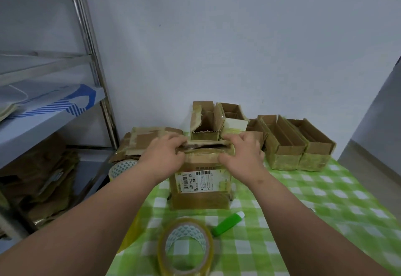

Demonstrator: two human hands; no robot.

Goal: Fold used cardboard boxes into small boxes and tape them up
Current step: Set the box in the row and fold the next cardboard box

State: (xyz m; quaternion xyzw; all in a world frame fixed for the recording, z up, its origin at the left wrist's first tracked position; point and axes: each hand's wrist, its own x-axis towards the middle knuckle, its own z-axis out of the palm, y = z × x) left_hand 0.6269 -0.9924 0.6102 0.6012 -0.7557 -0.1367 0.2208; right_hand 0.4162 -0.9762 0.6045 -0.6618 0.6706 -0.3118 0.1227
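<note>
Brown cardboard box with white shipping label (200,185): upright on green-and-white checked tablecloth (303,200), centre. Left hand (165,156) and right hand (242,154): fingers curled over its top flaps (one hand per end), gripping. Clear tape roll (186,247) and green-handled cutter (227,223): near edge. Open brown boxes (297,143): far right, by wall.
</note>
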